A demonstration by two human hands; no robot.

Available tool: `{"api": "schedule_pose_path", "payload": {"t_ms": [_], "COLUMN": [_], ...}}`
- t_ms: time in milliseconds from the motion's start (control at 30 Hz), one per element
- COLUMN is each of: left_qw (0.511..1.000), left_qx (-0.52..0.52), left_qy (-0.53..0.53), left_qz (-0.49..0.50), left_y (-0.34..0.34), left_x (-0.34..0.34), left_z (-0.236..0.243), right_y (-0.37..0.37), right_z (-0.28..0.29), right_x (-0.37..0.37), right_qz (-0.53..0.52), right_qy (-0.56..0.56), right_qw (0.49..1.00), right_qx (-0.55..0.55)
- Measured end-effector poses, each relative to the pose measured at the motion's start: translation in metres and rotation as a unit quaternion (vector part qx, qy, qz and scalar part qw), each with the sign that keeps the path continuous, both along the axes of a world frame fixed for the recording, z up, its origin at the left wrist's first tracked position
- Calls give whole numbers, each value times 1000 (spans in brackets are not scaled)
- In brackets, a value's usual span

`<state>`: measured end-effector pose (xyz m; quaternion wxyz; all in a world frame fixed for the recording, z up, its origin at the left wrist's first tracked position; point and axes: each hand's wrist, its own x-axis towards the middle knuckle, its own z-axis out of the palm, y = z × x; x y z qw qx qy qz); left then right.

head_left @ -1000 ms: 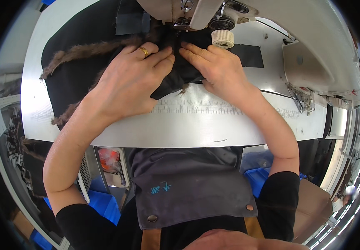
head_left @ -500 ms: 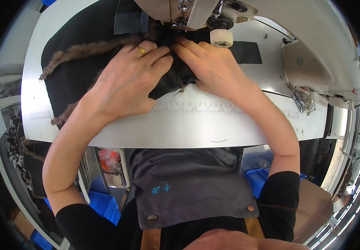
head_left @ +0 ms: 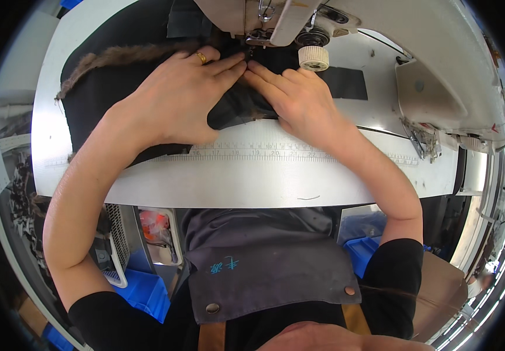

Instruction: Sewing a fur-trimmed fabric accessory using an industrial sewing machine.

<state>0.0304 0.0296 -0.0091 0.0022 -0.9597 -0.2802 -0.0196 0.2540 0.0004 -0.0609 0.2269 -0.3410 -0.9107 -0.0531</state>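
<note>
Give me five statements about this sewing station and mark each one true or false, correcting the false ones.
1. The left hand and the right hand both rest on black fabric. True.
2. The gold ring is on the right hand. False: it is on the left hand.
3. A brown fur strip lies on the black fabric. True.
4. The apron is bright yellow. False: it is dark grey.
5. The sewing machine has a white ribbed knob above the right hand in the picture. True.
</note>
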Motion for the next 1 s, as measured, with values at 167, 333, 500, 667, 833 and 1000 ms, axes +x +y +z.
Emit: {"api": "schedule_pose_path", "payload": {"t_ms": [167, 333, 500, 667, 833, 1000], "left_qw": [1000, 1000, 1000, 1000, 1000, 1000], "left_qx": [1, 4, 4, -4, 9, 6], "left_qy": [12, 14, 9, 8, 0, 2], "left_qz": [0, 12, 23, 26, 15, 24], "left_y": [3, 4, -1, -1, 5, 7], "left_x": [4, 5, 7, 8, 9, 11], "left_z": [4, 3, -1, 2, -2, -2], "right_y": [-9, -5, -4, -4, -1, 1], "right_z": [-2, 0, 3, 3, 0, 0], "right_x": [6, 5, 7, 6, 8, 9], "right_qz": [-36, -33, -27, -28, -39, -38], "right_qy": [19, 26, 22, 27, 14, 17], "right_qw": [999, 999, 999, 999, 999, 999], "right_qx": [-5, 0, 7, 13, 24, 21]}}
